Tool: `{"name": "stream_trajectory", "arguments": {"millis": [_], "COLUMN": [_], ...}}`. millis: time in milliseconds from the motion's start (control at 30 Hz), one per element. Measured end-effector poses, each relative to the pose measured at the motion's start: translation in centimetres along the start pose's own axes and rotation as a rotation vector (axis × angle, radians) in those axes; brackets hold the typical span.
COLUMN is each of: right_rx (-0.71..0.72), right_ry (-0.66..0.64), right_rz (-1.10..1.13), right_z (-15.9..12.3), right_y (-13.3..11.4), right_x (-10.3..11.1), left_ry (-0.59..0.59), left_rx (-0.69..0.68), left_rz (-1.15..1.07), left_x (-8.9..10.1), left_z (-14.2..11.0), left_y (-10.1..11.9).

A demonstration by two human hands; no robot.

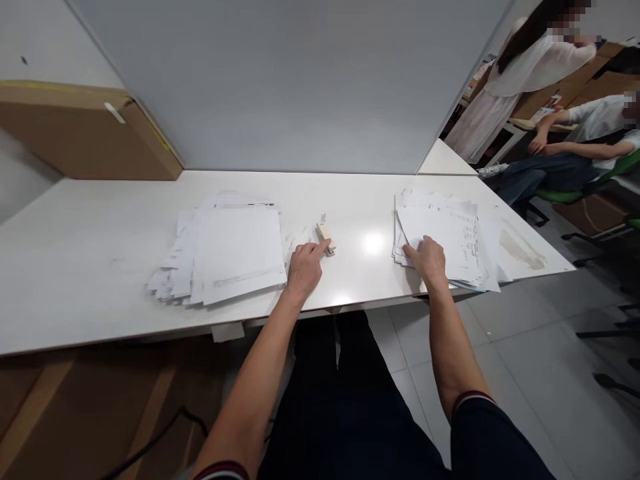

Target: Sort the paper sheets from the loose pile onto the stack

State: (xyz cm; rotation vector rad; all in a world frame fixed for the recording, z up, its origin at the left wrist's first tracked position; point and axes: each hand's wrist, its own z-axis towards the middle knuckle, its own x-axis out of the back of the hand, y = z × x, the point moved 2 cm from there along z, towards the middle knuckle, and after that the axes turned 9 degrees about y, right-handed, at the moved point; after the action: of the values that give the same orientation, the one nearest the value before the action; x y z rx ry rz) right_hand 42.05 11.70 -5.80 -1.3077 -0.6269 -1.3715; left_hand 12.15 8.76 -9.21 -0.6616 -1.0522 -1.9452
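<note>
My left hand [304, 267] rests on the white table [75, 260], its forefinger stretched out and touching a small cream stapler [326, 238]; the other fingers are curled. Just left of it lies a fanned stack of white papers [225, 257]. My right hand [427, 260] lies palm-down on the near left corner of a second paper stack [450, 233], its fingers bent against the sheets. I cannot tell whether it pinches a sheet.
A grey partition [300, 87] walls off the table's back. A cardboard box [85, 130] sits at the far left. At the right, one person stands [520, 73] and another sits on a green chair [580, 150]. More cardboard [100, 400] lies under the table.
</note>
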Motion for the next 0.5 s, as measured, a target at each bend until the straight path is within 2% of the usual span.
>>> {"name": "stream_trajectory", "arguments": {"millis": [233,367,500], "right_rx": [0.054,0.081,0.129], "right_ry": [-0.038,0.070,0.194], "right_rz": [-0.063,-0.095,0.154], "right_z": [-0.2,-0.5,-2.2], "right_y": [0.9,1.1,-0.1], "right_x": [0.6,1.6,4.2], "left_ry": [0.008,0.002,0.068], "left_rx": [-0.006,0.005,0.060], "left_rz": [-0.006,-0.021,-0.178], "left_x": [0.1,0.0,0.4], "left_z": [0.0,0.0,0.0], "left_y": [0.0,0.0,0.2]}}
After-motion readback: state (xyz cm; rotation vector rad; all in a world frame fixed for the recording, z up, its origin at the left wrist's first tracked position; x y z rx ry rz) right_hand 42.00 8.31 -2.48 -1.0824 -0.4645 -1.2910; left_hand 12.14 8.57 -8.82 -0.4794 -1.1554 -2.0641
